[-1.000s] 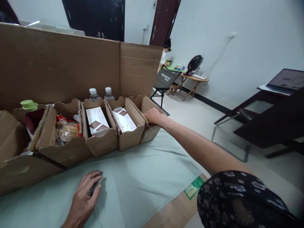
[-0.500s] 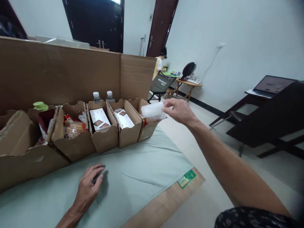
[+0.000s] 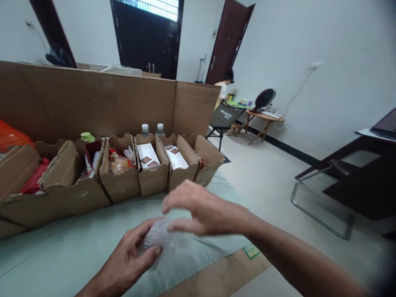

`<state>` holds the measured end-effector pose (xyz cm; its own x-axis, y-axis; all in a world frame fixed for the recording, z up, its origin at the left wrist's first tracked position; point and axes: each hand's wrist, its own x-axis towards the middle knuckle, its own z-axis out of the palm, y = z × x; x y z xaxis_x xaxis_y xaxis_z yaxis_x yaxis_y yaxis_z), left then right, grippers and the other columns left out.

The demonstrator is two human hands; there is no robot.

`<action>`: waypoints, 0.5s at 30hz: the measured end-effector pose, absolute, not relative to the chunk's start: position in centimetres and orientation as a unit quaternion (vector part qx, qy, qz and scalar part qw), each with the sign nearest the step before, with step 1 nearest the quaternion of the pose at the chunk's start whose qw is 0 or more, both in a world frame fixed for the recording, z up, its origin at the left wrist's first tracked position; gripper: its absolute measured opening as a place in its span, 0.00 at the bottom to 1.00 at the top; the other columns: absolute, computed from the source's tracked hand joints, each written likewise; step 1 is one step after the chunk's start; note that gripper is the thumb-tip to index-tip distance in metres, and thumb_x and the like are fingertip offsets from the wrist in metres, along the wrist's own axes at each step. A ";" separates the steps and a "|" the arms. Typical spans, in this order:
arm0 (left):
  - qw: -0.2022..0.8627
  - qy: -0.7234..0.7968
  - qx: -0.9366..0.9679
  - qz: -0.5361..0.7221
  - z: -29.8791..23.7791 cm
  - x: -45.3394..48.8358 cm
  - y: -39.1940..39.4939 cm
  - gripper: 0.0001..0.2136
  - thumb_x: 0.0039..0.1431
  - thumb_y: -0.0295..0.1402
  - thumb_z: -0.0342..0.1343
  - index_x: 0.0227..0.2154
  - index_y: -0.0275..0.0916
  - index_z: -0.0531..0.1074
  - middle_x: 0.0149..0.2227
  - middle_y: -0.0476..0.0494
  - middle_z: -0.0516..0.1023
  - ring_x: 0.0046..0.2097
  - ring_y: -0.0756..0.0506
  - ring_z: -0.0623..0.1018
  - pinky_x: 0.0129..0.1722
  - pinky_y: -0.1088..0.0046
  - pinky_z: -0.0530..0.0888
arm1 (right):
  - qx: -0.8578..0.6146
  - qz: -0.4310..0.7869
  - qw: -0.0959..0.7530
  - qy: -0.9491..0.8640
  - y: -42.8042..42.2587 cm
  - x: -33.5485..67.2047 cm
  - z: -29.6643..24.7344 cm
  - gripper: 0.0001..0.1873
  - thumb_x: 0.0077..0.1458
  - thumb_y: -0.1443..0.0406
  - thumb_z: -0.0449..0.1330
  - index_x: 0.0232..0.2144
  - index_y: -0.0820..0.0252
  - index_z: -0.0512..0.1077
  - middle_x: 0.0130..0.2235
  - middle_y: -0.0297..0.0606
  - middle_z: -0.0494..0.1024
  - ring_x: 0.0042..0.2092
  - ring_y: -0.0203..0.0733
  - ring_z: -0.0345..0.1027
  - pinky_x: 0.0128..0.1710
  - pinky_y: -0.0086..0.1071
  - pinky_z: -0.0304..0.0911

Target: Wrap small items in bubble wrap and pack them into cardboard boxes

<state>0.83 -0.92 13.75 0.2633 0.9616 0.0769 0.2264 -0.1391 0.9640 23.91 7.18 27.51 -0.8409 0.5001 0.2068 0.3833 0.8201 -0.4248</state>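
Note:
A clear plastic bag (image 3: pixel 173 247) hangs just above the pale green cloth (image 3: pixel 62 251) on the table, close to me. My left hand (image 3: pixel 131 258) grips its left end with thumb and fingers closed. My right hand (image 3: pixel 201 210) lies over the top of the bag, fingers pinched on it. Behind them stands a row of several open cardboard boxes (image 3: pixel 151 177). Two of them hold white cartons with brown squares (image 3: pixel 147 156).
A tall cardboard wall (image 3: pixel 93 103) backs the boxes, with two water bottles (image 3: pixel 152 129) in front of it. Biscuits (image 3: pixel 119 165) and red packets (image 3: pixel 31 181) fill the left boxes. A metal chair frame (image 3: pixel 321 206) and dark desk stand right; a person sits far off.
My right hand pulled the clear bag out of the rightmost box and brought it down toward me. My left hand lifted off the cloth and took hold of the bag.

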 end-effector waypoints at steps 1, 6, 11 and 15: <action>0.503 0.479 0.611 0.381 13.2 0.5 -0.9 0.25 0.57 0.47 0.62 0.55 0.42 0.77 0.50 0.38 0.83 0.46 0.37 0.83 0.44 0.64 0.81 | -0.257 0.185 0.160 -0.935 9.5 23.4 27.5 0.07 0.63 0.64 0.62 0.42 0.57 0.79 0.44 0.36 0.85 0.46 0.41 0.78 0.49 0.34 0.66; 0.512 0.602 0.426 0.440 8.5 -3.0 -0.3 0.28 0.51 0.50 0.65 0.51 0.37 0.77 0.46 0.40 0.84 0.45 0.38 0.83 0.47 0.68 0.78 | -0.534 -0.016 0.048 -0.844 24.5 21.6 28.0 0.15 0.64 0.70 0.55 0.47 0.58 0.80 0.52 0.42 0.83 0.54 0.46 0.76 0.50 0.31 0.66; 0.511 0.620 0.367 0.468 4.6 -4.4 0.7 0.34 0.44 0.54 0.69 0.50 0.35 0.75 0.47 0.36 0.83 0.48 0.37 0.82 0.48 0.68 0.78 | -0.578 -0.011 -0.055 -0.814 32.8 18.0 25.2 0.16 0.58 0.67 0.64 0.49 0.63 0.81 0.53 0.54 0.82 0.56 0.55 0.75 0.50 0.35 0.68; 0.536 0.607 0.346 0.475 3.3 -4.6 0.9 0.33 0.47 0.54 0.67 0.51 0.35 0.75 0.49 0.37 0.82 0.47 0.39 0.82 0.48 0.70 0.77 | -0.605 0.018 -0.108 -0.788 35.2 16.0 23.2 0.22 0.58 0.62 0.67 0.52 0.68 0.79 0.52 0.59 0.81 0.56 0.57 0.75 0.51 0.36 0.70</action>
<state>-4.55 0.87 3.33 -0.1863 0.9281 -0.3225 -0.0896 0.3108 0.9462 16.03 35.21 23.17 -0.2439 0.9506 -0.1920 0.9584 0.2665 0.1023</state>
